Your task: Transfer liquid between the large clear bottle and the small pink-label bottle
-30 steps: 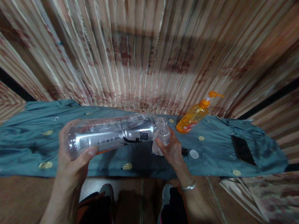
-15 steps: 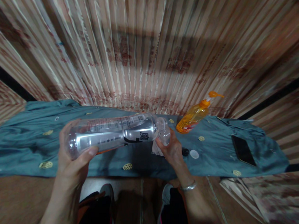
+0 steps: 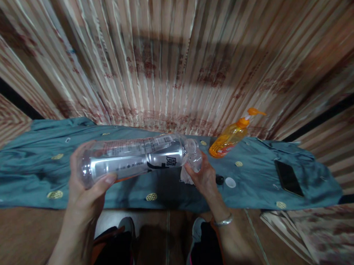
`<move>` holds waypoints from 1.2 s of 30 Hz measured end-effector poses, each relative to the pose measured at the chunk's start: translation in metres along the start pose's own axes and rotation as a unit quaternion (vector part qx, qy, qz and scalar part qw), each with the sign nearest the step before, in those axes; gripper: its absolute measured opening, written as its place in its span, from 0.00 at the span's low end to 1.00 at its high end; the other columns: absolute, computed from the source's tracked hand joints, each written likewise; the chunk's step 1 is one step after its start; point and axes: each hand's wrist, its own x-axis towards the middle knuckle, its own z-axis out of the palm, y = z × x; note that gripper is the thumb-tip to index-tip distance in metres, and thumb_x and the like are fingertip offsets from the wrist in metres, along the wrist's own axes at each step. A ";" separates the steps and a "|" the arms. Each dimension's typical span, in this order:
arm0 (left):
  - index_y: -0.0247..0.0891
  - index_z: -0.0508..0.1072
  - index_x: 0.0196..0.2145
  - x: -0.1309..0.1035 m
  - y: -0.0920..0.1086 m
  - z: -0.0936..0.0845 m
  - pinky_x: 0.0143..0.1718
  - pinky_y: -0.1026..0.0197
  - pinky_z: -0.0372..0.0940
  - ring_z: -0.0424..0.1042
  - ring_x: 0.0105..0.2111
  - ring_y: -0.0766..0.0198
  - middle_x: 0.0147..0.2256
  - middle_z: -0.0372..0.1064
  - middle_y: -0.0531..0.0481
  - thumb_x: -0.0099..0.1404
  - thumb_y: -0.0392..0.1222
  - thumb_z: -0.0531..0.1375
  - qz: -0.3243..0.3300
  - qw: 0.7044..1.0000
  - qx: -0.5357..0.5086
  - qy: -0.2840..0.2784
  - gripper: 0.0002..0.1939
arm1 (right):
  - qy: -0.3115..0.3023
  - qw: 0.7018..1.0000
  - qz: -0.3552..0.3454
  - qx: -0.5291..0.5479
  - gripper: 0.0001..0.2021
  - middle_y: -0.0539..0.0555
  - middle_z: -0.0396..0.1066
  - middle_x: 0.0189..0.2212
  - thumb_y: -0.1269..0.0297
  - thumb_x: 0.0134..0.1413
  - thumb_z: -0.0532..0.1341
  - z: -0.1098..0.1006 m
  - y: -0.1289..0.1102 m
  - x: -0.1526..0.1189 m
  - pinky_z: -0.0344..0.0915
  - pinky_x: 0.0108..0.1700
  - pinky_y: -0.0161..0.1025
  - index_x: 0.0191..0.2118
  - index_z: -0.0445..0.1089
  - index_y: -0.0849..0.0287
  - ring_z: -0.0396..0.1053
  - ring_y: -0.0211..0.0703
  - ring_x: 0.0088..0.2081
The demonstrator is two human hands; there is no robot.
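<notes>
A large clear plastic bottle (image 3: 134, 158) with a silver label and dark characters lies sideways in the air above the cloth, its neck toward the right. My left hand (image 3: 89, 183) is wrapped round its base end, thumb along the near side. At the neck end, my right hand (image 3: 202, 174) has its fingers closed on a crumpled whitish tissue (image 3: 186, 176), pressed close to the bottle's mouth. Some clear, crinkled material shows between those fingers and the neck, and its exact shape is hard to make out.
A teal patterned cloth (image 3: 174, 195) covers the narrow surface. To the right lie an orange pump bottle (image 3: 228, 140), a black cap (image 3: 219, 180), a white round disc (image 3: 230, 182) and a dark phone (image 3: 288, 177). Pleated curtains (image 3: 162, 70) hang behind.
Almost nothing differs. Both hands keep their hold on the bottle and tissue, and the view has shifted only very slightly.
</notes>
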 end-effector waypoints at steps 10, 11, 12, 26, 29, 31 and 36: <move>0.54 0.78 0.49 0.000 0.003 0.002 0.69 0.28 0.53 0.66 0.60 0.38 0.50 0.71 0.49 0.31 0.48 0.81 -0.005 1.000 -0.005 0.006 0.43 | 0.002 1.000 -0.006 -0.006 0.27 0.64 0.80 0.51 0.52 0.61 0.65 0.000 0.000 0.000 0.77 0.52 0.65 0.63 0.65 0.54 0.79 0.59 0.51; 0.54 0.78 0.49 0.000 0.003 0.002 0.69 0.28 0.52 0.66 0.60 0.38 0.49 0.71 0.49 0.31 0.48 0.81 -0.006 1.000 -0.006 0.006 0.43 | 0.004 1.000 -0.006 -0.007 0.27 0.65 0.80 0.51 0.53 0.61 0.65 0.000 0.000 0.000 0.77 0.52 0.65 0.63 0.66 0.54 0.79 0.60 0.51; 0.54 0.78 0.49 0.000 0.003 0.003 0.69 0.27 0.51 0.66 0.60 0.38 0.49 0.72 0.49 0.30 0.47 0.81 -0.006 1.000 -0.009 0.008 0.44 | 0.004 1.000 -0.007 -0.008 0.27 0.65 0.79 0.51 0.53 0.61 0.65 0.000 0.000 0.000 0.77 0.52 0.65 0.63 0.66 0.55 0.79 0.60 0.51; 0.55 0.76 0.52 0.000 0.000 0.000 0.65 0.29 0.59 0.67 0.58 0.39 0.50 0.71 0.49 0.35 0.52 0.79 0.021 0.999 0.024 -0.013 0.43 | 0.000 1.000 -0.008 -0.004 0.28 0.64 0.80 0.50 0.48 0.63 0.63 -0.001 -0.002 -0.001 0.77 0.51 0.65 0.64 0.65 0.56 0.79 0.59 0.50; 0.55 0.75 0.53 -0.001 0.000 -0.001 0.64 0.31 0.62 0.66 0.60 0.38 0.51 0.70 0.48 0.37 0.54 0.79 0.028 0.999 0.039 -0.019 0.43 | 0.002 1.000 -0.008 -0.008 0.28 0.63 0.80 0.51 0.49 0.63 0.63 -0.001 -0.001 0.000 0.78 0.51 0.65 0.65 0.65 0.54 0.79 0.59 0.50; 0.55 0.75 0.53 -0.002 0.001 -0.001 0.64 0.31 0.62 0.66 0.61 0.38 0.51 0.70 0.48 0.37 0.54 0.79 0.022 0.999 0.033 -0.016 0.43 | 0.001 1.000 -0.010 -0.008 0.28 0.63 0.79 0.51 0.50 0.63 0.63 -0.001 -0.001 0.000 0.78 0.52 0.65 0.64 0.65 0.54 0.79 0.59 0.50; 0.54 0.76 0.51 -0.002 0.003 0.001 0.66 0.30 0.58 0.68 0.58 0.40 0.49 0.71 0.49 0.33 0.51 0.80 0.009 1.000 0.015 -0.001 0.43 | -0.004 1.000 -0.010 -0.006 0.28 0.66 0.79 0.52 0.50 0.62 0.64 -0.001 0.000 0.000 0.77 0.52 0.65 0.64 0.66 0.57 0.79 0.60 0.52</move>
